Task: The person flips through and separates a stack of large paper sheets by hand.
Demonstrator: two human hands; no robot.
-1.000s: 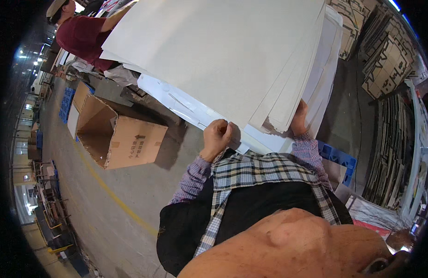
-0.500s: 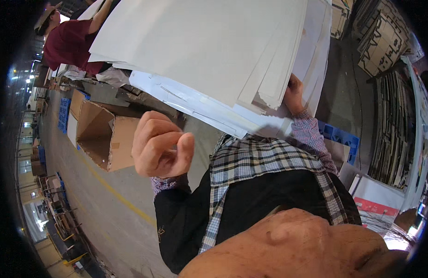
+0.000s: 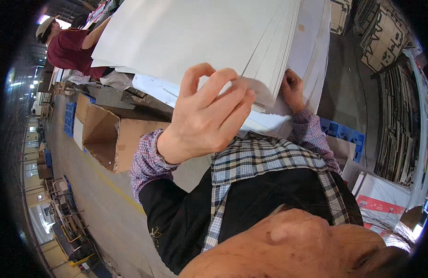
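Note:
A thick stack of large pale sheets (image 3: 191, 41) lies in front of me, its upper sheets slightly fanned at the right edge. Across the near part of the stack reaches my left hand (image 3: 207, 111), its back toward me. Its fingers are bent and apart, the tips by the near right corner; nothing shows in its grasp. My right hand (image 3: 293, 92) is at the stack's right side, above the white sheets (image 3: 311, 55) beneath. Its fingers are curled against the sheet edges, and what they hold, if anything, is hidden.
To the left on the floor stands an open cardboard box (image 3: 142, 139), near a blue pallet (image 3: 70, 118). Another person in a dark red shirt (image 3: 68, 51) is at the far left of the stack. A second blue pallet (image 3: 346, 136) and piled flat boards (image 3: 395, 125) are on the right.
My left hand has moved right and up from beside the stack to its near corner, its loosely closed fingers now spread. My right hand stays at the right edge.

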